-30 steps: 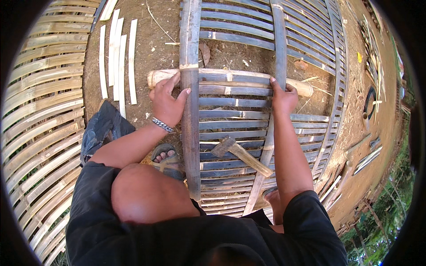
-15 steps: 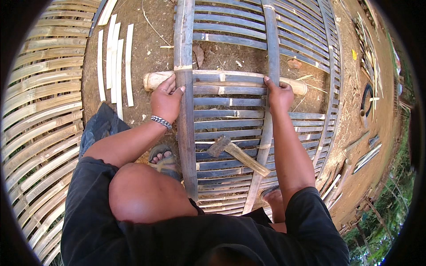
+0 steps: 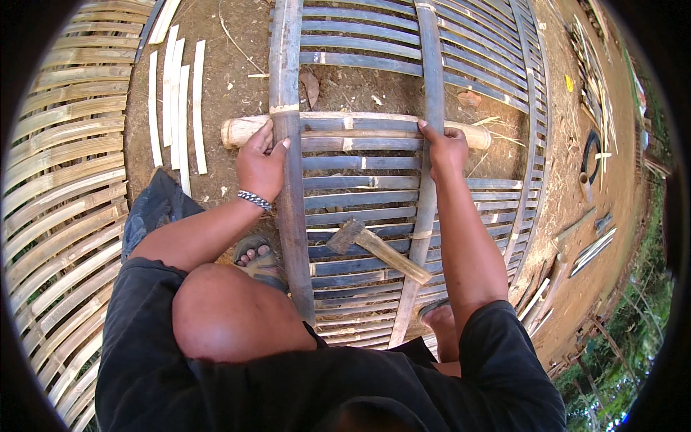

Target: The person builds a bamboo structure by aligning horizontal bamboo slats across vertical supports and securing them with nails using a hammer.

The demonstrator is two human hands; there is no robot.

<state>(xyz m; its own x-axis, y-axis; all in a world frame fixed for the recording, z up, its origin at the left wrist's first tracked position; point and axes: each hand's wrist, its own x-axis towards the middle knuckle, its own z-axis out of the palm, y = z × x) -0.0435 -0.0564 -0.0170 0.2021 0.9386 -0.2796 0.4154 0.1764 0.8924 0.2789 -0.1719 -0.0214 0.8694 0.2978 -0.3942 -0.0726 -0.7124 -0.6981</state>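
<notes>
A lattice panel of dark bamboo slats [image 3: 361, 163] lies before me, with two long rails running away from me. My left hand [image 3: 260, 164] is closed around the edge of the left bamboo rail [image 3: 284, 65], thumb on top. On the right bamboo rail [image 3: 433, 65] my right hand [image 3: 446, 153] is closed too, its thumb pressing at the rail's inner edge by the end of a dark slat [image 3: 360, 124]. Beneath that slat a thick pale bamboo pole [image 3: 241, 131] lies crosswise under both rails. A hammer [image 3: 385, 252] with a wooden handle rests on the nearer slats.
Loose pale bamboo strips [image 3: 199, 108] lie on the soil at the left, beside a slatted bamboo panel [image 3: 68, 173]. My sandaled foot [image 3: 258, 261] stands left of the lattice. Bamboo offcuts [image 3: 594, 252] and a black ring-shaped coil [image 3: 592, 158] lie at the right.
The whole scene sits slightly farther left in the picture. Both hands keep nearly the same places on the rails, and the hammer has not moved on the slats.
</notes>
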